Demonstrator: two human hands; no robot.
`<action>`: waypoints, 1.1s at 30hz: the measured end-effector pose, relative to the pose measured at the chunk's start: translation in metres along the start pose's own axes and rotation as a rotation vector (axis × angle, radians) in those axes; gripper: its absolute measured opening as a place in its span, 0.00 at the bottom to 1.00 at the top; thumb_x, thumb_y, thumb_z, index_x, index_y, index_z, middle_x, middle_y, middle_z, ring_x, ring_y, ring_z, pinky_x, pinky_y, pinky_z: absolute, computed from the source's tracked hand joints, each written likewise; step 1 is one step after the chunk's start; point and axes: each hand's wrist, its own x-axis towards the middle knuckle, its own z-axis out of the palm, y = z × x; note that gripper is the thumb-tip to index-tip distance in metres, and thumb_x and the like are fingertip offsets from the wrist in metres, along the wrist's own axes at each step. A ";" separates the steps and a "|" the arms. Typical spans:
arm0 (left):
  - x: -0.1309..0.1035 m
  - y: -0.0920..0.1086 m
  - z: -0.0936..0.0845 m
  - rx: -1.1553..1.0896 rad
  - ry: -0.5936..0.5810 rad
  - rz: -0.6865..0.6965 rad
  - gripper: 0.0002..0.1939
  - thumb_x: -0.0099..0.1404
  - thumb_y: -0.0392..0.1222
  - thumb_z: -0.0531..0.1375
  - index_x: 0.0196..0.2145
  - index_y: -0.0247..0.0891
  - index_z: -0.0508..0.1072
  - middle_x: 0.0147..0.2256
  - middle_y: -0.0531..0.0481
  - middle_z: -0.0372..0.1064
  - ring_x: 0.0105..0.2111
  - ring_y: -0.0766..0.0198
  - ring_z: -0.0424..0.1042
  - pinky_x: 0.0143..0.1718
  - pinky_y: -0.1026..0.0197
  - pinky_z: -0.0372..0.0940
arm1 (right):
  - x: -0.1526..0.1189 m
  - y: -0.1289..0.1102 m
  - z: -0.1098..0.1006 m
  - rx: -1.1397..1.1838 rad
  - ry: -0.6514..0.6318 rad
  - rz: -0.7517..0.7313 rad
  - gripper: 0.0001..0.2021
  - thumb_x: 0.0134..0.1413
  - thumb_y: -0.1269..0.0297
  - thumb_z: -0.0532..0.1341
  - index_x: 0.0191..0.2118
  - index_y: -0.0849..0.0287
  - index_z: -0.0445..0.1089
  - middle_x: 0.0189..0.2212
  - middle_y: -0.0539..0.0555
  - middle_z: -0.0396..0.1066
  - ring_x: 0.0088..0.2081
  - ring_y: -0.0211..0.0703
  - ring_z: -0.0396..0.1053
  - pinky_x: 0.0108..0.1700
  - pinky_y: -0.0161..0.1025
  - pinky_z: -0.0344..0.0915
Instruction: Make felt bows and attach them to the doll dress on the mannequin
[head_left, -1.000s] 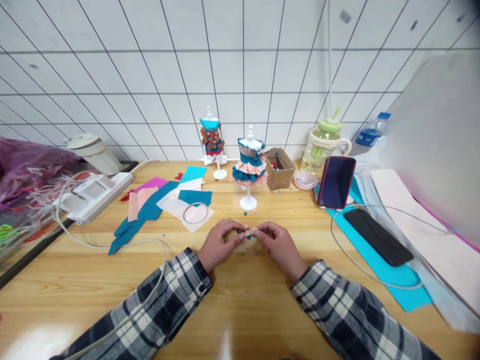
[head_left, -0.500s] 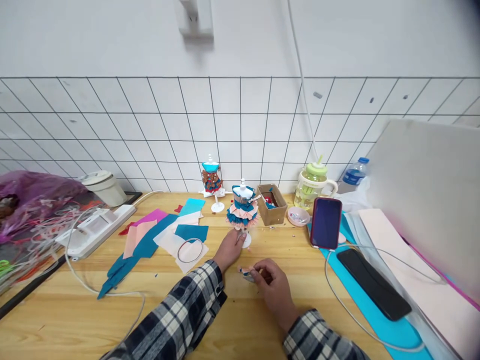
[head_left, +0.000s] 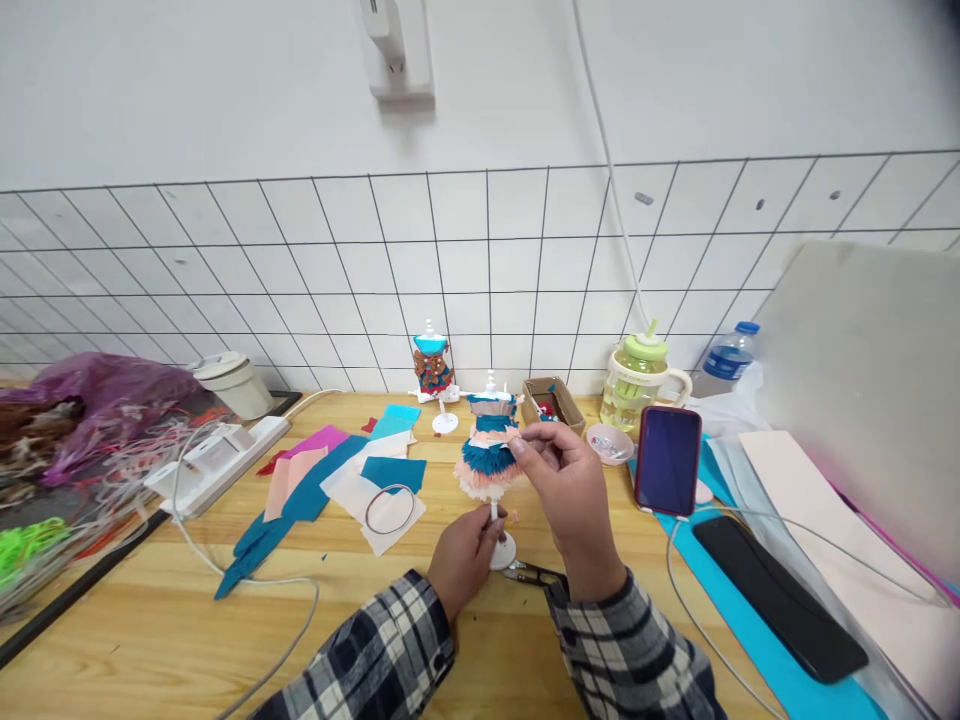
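Observation:
A small white dress stand (head_left: 503, 551) wears a ruffled dress (head_left: 489, 455) in dark blue and pale pink, upright near the table's middle. My left hand (head_left: 466, 558) is closed round the stand's pole, just above its round base. Beside the dress's waist, my right hand (head_left: 559, 470) pinches a small pale pink piece (head_left: 495, 438) against the dress front; the fingertips partly hide it. A black-handled tool (head_left: 536, 573) lies by the base, under my right wrist.
A second dressed stand (head_left: 433, 370) is behind, near a cardboard box (head_left: 571, 412). Coloured paper pieces (head_left: 304, 485) lie left. A pink dish (head_left: 610, 443), green-lidded jug (head_left: 636, 385), upright phone (head_left: 667, 460) and black phone (head_left: 780, 598) are right.
The dressed stand has come closer to me in my left hand. My right hand has risen from the table to the dress, carrying the small piece. The black-handled tool now shows.

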 end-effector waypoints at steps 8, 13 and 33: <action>0.000 -0.001 0.002 0.032 0.000 0.015 0.12 0.68 0.45 0.48 0.40 0.41 0.69 0.32 0.51 0.73 0.35 0.60 0.71 0.36 0.62 0.60 | 0.012 0.028 0.001 -0.028 0.070 0.030 0.16 0.44 0.51 0.66 0.33 0.60 0.73 0.29 0.54 0.71 0.33 0.42 0.66 0.35 0.39 0.64; 0.001 -0.002 0.003 0.035 0.021 0.002 0.11 0.68 0.45 0.49 0.40 0.41 0.69 0.33 0.51 0.73 0.36 0.60 0.70 0.36 0.62 0.59 | 0.011 0.029 0.005 0.059 0.090 0.106 0.18 0.45 0.50 0.65 0.35 0.60 0.72 0.31 0.53 0.72 0.33 0.42 0.66 0.36 0.39 0.64; 0.002 -0.007 0.006 0.138 0.038 0.021 0.15 0.68 0.46 0.48 0.39 0.38 0.72 0.36 0.44 0.74 0.38 0.58 0.72 0.39 0.60 0.63 | 0.009 0.023 0.007 0.199 0.140 0.039 0.14 0.44 0.54 0.66 0.33 0.60 0.71 0.28 0.52 0.69 0.31 0.39 0.65 0.32 0.37 0.64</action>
